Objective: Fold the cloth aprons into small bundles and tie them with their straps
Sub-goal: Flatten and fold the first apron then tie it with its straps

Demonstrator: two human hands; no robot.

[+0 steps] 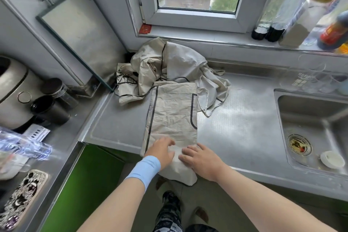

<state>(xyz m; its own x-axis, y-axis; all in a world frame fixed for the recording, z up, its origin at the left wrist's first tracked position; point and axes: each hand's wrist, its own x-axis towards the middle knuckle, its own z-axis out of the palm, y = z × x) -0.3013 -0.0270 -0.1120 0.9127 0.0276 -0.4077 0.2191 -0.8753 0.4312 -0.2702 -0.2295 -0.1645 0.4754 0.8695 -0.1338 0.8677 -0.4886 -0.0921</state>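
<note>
Fingers (pixel 169 142) of the left hand (pixel 161 151) are laid flat and spread on the near end of the folded apron (pixel 173 115). Fingers (pixel 188 151) of the right hand (pixel 202 158) are pressed flat just beside them. Nothing is gripped by either hand. A blue wristband (pixel 145 167) is worn on the left wrist.

The apron is folded into a long narrow strip with black-trimmed side edges. Its near end hangs over the front edge of the steel counter (pixel 116 124), and its far end touches the heap of aprons (pixel 169 66) bunched in the back corner under the window sill (pixel 216 42).

Bare counter is seen left of the strip as far as the raised lip, and right of it across the ribbed drainboard (pixel 239 117) to the rim of the sink (pixel 276 111). A small white dish (pixel 330 158) lies in the basin near the drain. A glass board (pixel 75 30) is leaned against the left wall beside the heap. Bottles (pixel 271 22) are lined up on the sill, well apart from the hands.
</note>
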